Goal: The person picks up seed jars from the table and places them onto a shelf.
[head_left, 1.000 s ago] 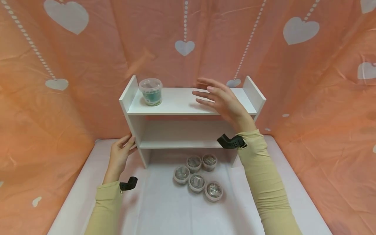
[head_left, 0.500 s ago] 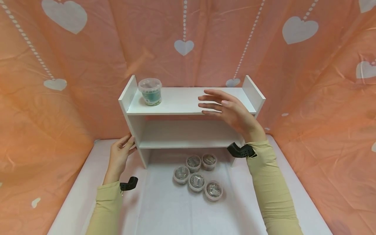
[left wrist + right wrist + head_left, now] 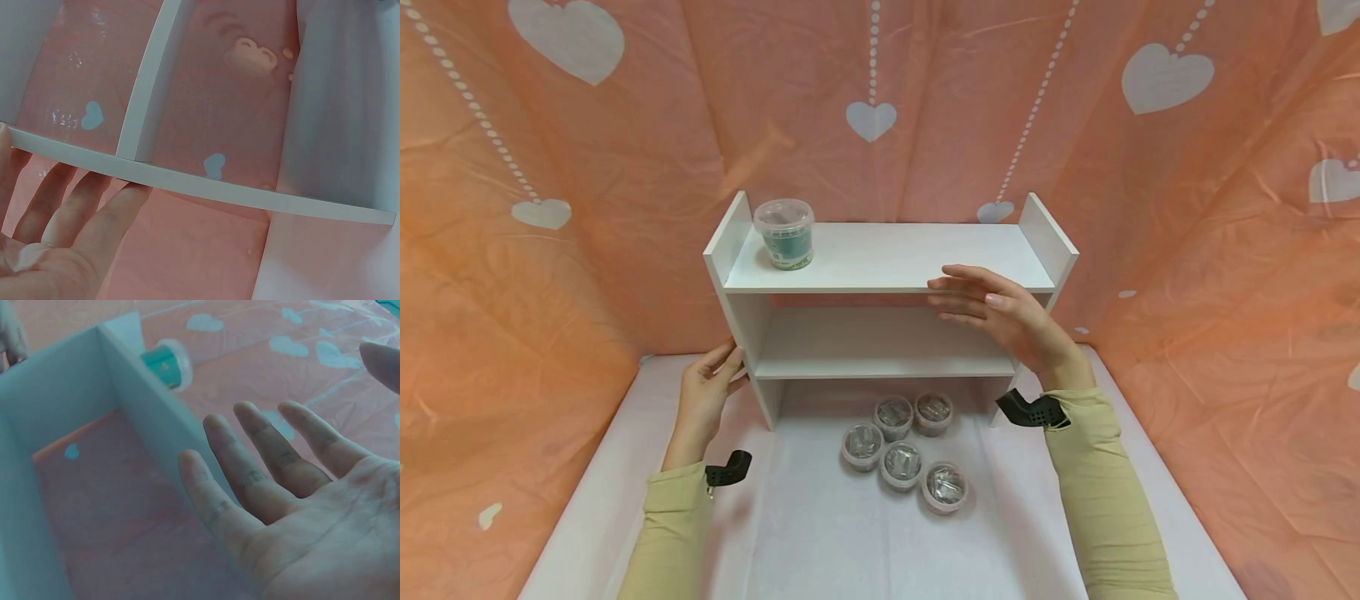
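White shelf [image 3: 886, 337] upright between left hand [image 3: 706, 387] and right hand [image 3: 1013, 315]. Green tub [image 3: 789, 244] (lidded) above the left; five tubs [image 3: 902, 463] below.

A small draped booth, more a staged recording set than a lived-in room.
Orange-pink sheeting [image 3: 655, 125] printed with pale hearts [image 3: 871, 122] and strings of dots [image 3: 874, 50] hangs behind the white shelf unit [image 3: 880, 342] and walls it in on the left and right. Under the shelf unit, and spreading out in front of it, lies a white covering [image 3: 827, 550]. Small black cameras [image 3: 728, 469] worn at both wrists, near the shelf unit, point to a recording setup. What building surrounds it cannot be told.
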